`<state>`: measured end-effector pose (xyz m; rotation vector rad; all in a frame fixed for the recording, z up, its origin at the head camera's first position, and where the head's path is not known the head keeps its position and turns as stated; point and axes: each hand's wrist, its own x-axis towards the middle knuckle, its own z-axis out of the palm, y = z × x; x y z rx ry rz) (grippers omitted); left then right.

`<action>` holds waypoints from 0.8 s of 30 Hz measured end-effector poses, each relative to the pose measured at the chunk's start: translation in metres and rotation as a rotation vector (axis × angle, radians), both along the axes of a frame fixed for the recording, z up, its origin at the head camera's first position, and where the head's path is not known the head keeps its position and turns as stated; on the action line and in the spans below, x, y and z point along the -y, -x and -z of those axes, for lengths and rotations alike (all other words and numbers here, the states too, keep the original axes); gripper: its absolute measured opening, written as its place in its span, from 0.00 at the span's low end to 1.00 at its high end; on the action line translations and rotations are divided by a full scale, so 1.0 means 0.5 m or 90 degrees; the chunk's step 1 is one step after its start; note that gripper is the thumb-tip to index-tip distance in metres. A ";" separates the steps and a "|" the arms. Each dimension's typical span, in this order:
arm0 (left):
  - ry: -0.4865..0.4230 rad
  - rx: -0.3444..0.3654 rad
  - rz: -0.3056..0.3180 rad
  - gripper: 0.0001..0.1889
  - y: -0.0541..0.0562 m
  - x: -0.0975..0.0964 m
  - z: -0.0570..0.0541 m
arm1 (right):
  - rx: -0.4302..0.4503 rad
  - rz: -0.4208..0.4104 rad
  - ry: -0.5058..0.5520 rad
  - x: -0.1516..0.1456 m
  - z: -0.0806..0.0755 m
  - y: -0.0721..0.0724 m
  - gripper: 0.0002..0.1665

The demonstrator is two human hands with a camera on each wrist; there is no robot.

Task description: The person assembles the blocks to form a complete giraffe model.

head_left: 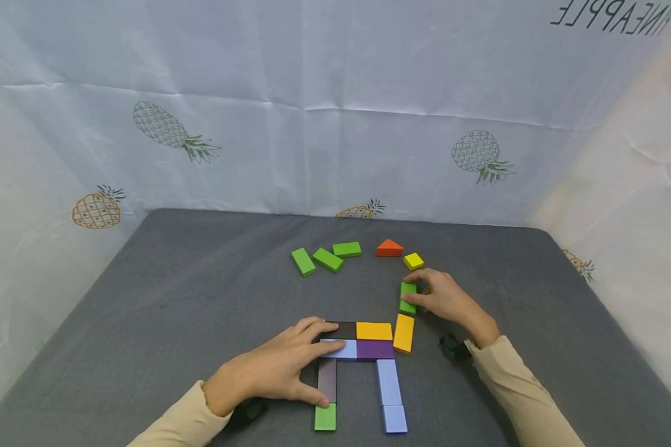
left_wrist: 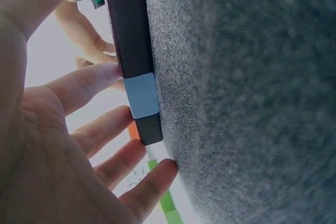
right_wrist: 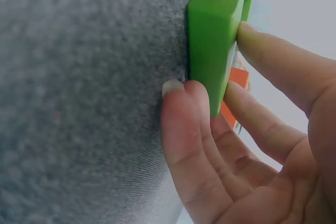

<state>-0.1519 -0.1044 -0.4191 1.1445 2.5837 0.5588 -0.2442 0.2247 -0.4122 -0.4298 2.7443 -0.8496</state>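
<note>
My left hand [head_left: 275, 367] is spread over the left part of a flat figure of wooden blocks. Its fingertips rest on a black block [head_left: 343, 329] and a light blue block [head_left: 348, 351], and the thumb touches near a dark greyish block [head_left: 327, 377] and a light green block [head_left: 325, 419]. With thumb and fingers, my right hand [head_left: 446, 299] pinches a green block [right_wrist: 212, 38] lying on the table. That block's near end meets a tilted yellow-orange block [head_left: 404, 334], which stands beside another yellow-orange block [head_left: 374, 331] and a purple block [head_left: 375, 349].
Several loose blocks lie farther back: green blocks [head_left: 328, 260], an orange triangle [head_left: 389, 249] and a small yellow block [head_left: 414, 261]. Two light blue blocks [head_left: 389, 382] form the figure's right leg. A grey cloth covers the table [head_left: 201, 279]; a pineapple-print curtain [head_left: 313, 155] hangs behind.
</note>
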 end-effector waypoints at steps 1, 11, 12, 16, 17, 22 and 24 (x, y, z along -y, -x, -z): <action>0.000 -0.001 0.000 0.44 0.000 0.000 0.000 | -0.002 0.002 0.002 0.000 0.001 -0.001 0.25; 0.002 -0.004 0.000 0.44 -0.001 -0.001 -0.001 | -0.042 -0.015 -0.015 -0.001 0.003 -0.011 0.25; 0.002 -0.005 0.000 0.44 -0.001 -0.001 -0.001 | -0.043 -0.016 -0.014 -0.001 0.002 -0.012 0.25; 0.000 -0.005 -0.001 0.44 -0.001 -0.001 -0.001 | -0.047 -0.018 -0.013 -0.002 0.002 -0.015 0.25; -0.001 -0.005 -0.001 0.44 -0.002 0.000 -0.001 | -0.049 -0.018 -0.012 -0.001 0.002 -0.015 0.25; 0.000 -0.004 -0.001 0.44 -0.001 0.000 -0.001 | -0.052 -0.016 -0.009 -0.001 0.003 -0.018 0.25; 0.002 -0.003 -0.001 0.44 -0.001 0.000 0.000 | -0.051 -0.013 -0.008 -0.001 0.004 -0.018 0.25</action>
